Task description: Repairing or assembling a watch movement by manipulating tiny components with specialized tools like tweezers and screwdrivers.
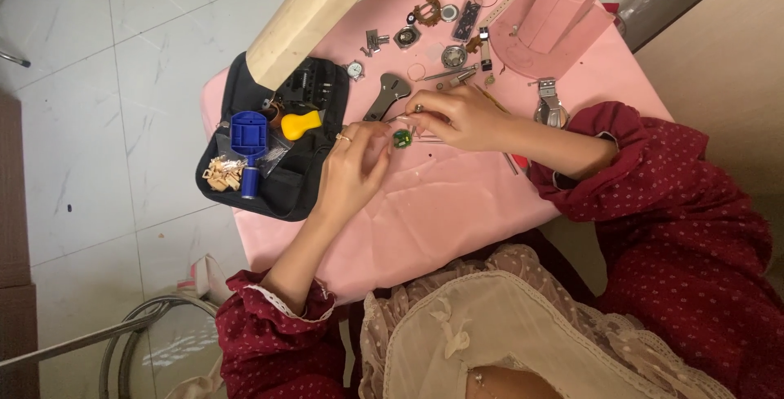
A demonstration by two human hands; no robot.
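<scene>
The small green part [402, 138] sits pinched at the fingertips of the left hand [353, 172], just above the pink bench [457, 203], near its middle. It is too small to tell which way it faces or whether it has a long axis. The left hand comes up from the lower left, wrist bent, fingers curled closed around the green part, a ring on one finger. The right hand [457, 117] reaches across from the right, forearm lying along the bench, fingers closed on a thin tool [420, 139] whose long axis runs roughly left to right, its tip touching the green part. Just beside the left hand lies an open black tool case [282, 187] holding a blue tool [249, 138] and a yellow-handled tool [300, 124]. Loose watch parts [445, 35] lie scattered beyond the hands.
</scene>
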